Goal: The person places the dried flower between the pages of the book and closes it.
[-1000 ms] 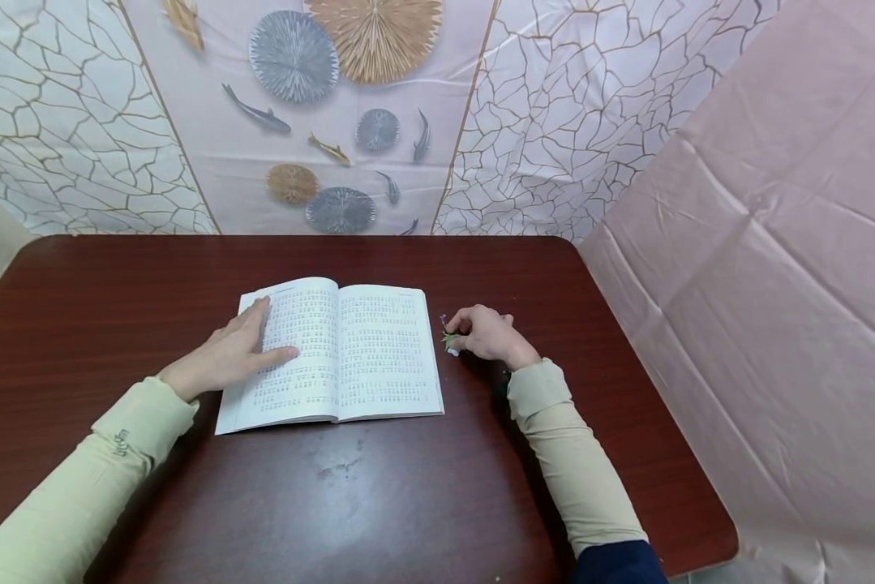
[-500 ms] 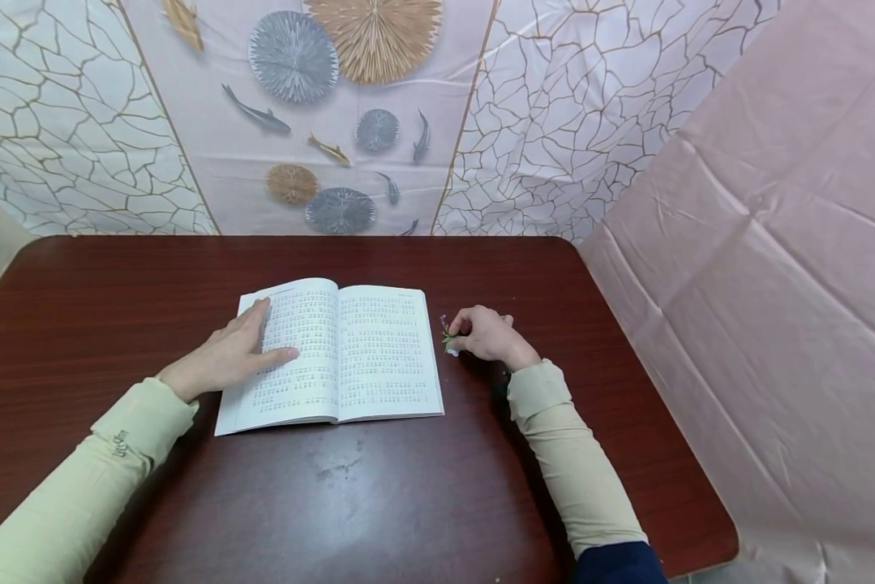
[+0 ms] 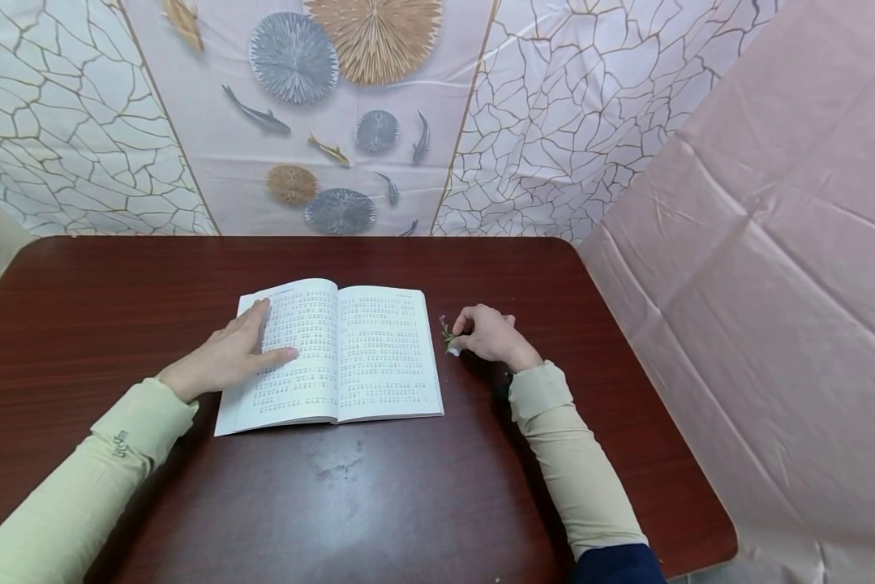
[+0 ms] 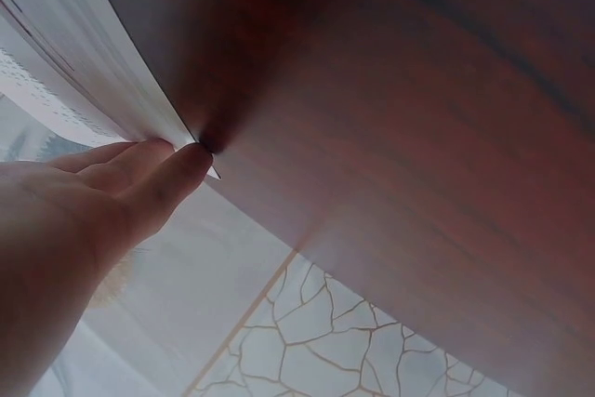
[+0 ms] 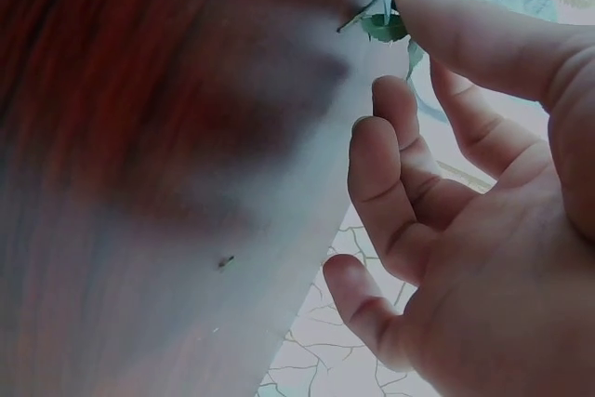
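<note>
An open book (image 3: 389, 349) with printed pages lies on the dark red-brown table. My left hand (image 3: 225, 353) rests flat on its left page, fingers straight and thumb spread. In the left wrist view, fingertips of the left hand (image 4: 102, 192) touch the outer edge of the pages. Just right of the book, my right hand (image 3: 486, 334) pinches a small flower sprig (image 3: 446, 331) with green leaves and a purplish bloom at its tip. A small white piece shows by the thumb. In the right wrist view, green leaf (image 5: 386, 29) shows at the thumb tip; the other fingers are loosely bent.
The wooden table (image 3: 379, 503) has rounded corners and a glossy surface. A patterned cloth (image 3: 320, 138) hangs behind its far edge, and a plain pinkish cloth (image 3: 787, 243) hangs along the right side. Tiny dark specks (image 5: 226, 262) lie on the tabletop near the right hand.
The sprig has turned slightly in the right fingers, with less green leaf showing beside the fingertips. Both hands and the book stay nearly still.
</note>
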{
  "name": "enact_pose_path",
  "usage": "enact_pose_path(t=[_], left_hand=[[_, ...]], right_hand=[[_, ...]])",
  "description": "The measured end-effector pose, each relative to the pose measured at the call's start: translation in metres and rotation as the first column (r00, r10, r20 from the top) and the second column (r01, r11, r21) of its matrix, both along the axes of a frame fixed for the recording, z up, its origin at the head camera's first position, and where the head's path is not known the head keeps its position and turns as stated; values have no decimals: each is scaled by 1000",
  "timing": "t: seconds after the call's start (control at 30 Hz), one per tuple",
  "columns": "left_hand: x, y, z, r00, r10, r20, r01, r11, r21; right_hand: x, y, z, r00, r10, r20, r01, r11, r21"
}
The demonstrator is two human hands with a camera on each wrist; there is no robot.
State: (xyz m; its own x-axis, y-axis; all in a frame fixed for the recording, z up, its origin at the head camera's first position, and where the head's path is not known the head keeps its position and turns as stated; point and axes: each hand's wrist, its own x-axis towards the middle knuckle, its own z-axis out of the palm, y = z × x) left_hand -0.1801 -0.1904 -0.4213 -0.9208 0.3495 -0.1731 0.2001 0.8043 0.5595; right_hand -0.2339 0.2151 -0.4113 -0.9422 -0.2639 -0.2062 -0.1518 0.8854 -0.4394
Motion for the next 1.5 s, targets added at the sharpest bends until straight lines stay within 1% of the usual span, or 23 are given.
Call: enact_pose_path(t=[0.23,0.47,0.6,0.83,1.13,1.33,1.5], left_hand=[[1,0,0,1000,4,3,-4,1000,-4],[1,0,-1,1000,3,9,-3,1000,0],[0,0,-2,1000,3,7,-3,1000,-2],[1,-1,-2,1000,0,4,0,1000,-4],[2,-1,1,1000,-3,19,3,1000,1],[1,-2,-2,1000,-2,20,2,1000,-3],[2,-2,-2,1000,-6,15,6,1000,-5]], right_hand=[[0,3,2,1000,-7,-17,7,1000,-4],[2,6,4,1000,-9,-25,8,999,-45],[3,6,6,999,-23,-47,20,997,-79],[5,6,7,995,-71,-77,58,985,-161],[6,6,8,993,-87,-75,66,969,-238],[6,2,5,995,-86,-55,67,955,-288],[8,-1,6,994,-88,-62,64,947,-314]])
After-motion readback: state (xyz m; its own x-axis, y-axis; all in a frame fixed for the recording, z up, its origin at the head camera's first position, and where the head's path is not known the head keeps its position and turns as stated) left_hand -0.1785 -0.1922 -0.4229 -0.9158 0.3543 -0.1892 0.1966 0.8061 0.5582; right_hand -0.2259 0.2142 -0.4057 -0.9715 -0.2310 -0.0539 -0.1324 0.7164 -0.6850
